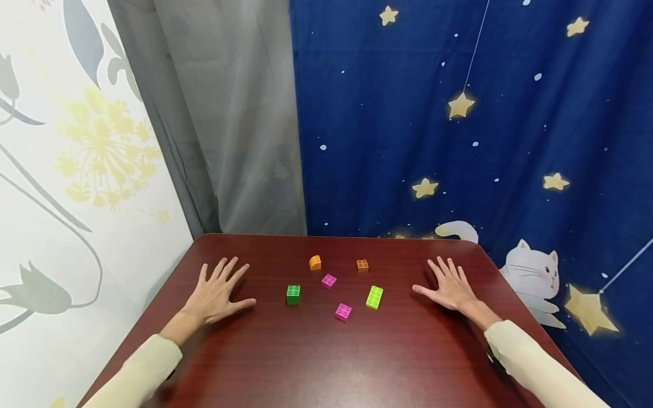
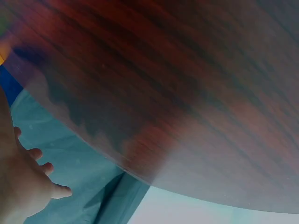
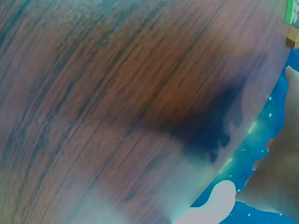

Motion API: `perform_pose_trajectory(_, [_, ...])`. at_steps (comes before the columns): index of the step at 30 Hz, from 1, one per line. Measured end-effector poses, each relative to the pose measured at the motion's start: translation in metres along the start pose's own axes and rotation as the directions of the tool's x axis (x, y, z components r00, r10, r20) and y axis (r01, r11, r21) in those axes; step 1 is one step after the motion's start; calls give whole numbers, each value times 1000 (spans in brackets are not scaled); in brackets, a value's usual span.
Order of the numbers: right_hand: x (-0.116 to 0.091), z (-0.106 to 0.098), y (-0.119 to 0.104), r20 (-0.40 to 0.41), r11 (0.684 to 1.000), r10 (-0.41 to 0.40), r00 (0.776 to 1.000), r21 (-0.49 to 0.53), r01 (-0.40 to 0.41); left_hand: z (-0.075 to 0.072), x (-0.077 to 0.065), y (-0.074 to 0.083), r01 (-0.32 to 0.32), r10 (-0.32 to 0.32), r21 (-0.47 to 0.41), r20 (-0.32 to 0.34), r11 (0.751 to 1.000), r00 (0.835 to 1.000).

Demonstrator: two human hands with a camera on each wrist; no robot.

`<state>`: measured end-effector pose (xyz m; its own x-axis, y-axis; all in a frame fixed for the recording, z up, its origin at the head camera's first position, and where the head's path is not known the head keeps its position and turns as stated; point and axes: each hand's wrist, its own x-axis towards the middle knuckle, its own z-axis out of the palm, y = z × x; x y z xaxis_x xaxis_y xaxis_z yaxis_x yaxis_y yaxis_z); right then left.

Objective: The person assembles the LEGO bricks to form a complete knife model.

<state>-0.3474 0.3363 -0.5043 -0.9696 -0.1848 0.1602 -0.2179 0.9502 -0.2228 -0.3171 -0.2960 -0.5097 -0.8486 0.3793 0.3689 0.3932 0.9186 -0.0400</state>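
Several toy building bricks lie spread across the middle of the table. The dark green brick (image 1: 293,295) is nearest my left hand (image 1: 216,293), which is spread over the table's left side with straight fingers and holds nothing. My right hand (image 1: 450,287) is likewise spread at the right, thumb toward the lime green brick (image 1: 374,297). Between them are a magenta brick (image 1: 343,312), another magenta brick (image 1: 329,281), an orange brick with a rounded side (image 1: 315,263) and a brown-orange brick (image 1: 362,266). In the right wrist view, the brown-orange brick (image 3: 293,37) shows at the edge.
The dark red wood-grain table (image 1: 326,362) has rounded far corners. Behind it hang a grey curtain (image 1: 245,113) and a blue curtain (image 1: 388,124) with stars and a white cat. A flower-patterned white wall (image 1: 66,187) stands close at the left.
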Motion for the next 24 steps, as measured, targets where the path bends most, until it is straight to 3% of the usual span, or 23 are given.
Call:
perform_pose_trajectory(7, [0, -1, -8, 6, 1000, -11, 1000, 24, 11, -2, 3, 8, -3, 3, -23, 17, 1000, 1000])
perform_pose_trajectory(15, [-3, 0, -18, -7, 999, -34, 999, 35, 34, -4, 5, 25, -48, 46, -42, -37, 998, 998])
perform_pose_trajectory(24, [-1, 2, -34, -21, 996, -70, 997, 56, 71, -4, 14, 38, -84, 81, -61, -50, 995, 995])
